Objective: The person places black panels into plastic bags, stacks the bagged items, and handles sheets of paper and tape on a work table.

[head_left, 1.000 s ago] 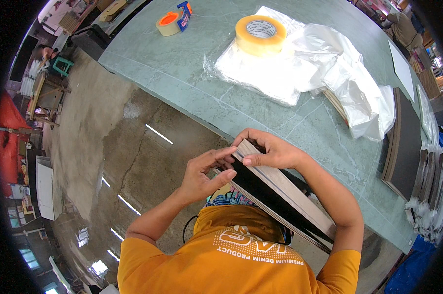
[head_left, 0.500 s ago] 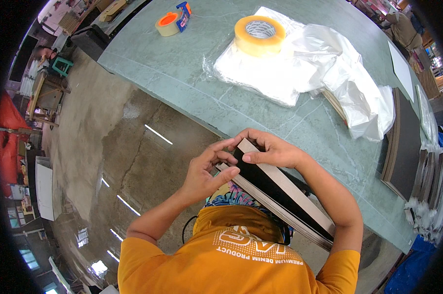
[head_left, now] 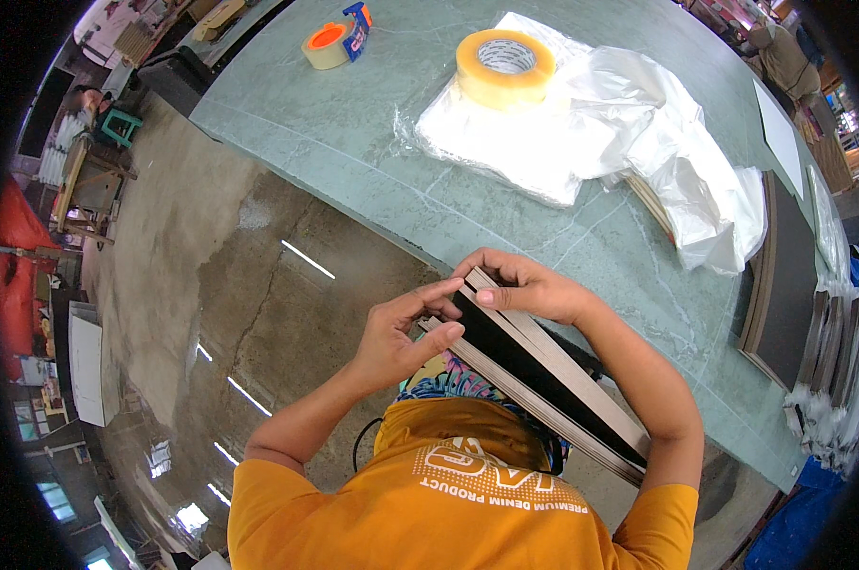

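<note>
A stack of thin black boards (head_left: 522,366) with pale cut edges stands tilted against my body, its top corner near the table's edge. The stack is parted like a fan, with a black face showing between two bundles. My right hand (head_left: 524,283) grips the far bundle at its upper corner, thumb on the pale edges and fingers behind. My left hand (head_left: 405,328) is at the near bundle's corner, thumb on top and the fingers curled round it. Its index fingertip touches the edge of a board by the right thumb. The boards' lower ends are hidden by my right arm.
On the grey-green table (head_left: 353,161) lie a yellow tape roll (head_left: 505,68) on white plastic sheets (head_left: 505,147) and a tape dispenser (head_left: 339,43). A dark board stack (head_left: 781,285) and plastic-wrapped pieces (head_left: 828,351) line the right edge. A person (head_left: 92,100) is far left.
The far bundle's edges have spread, and a thin gap now shows between its boards near the top. My right thumb has shifted slightly right. My left hand stays nearly still.
</note>
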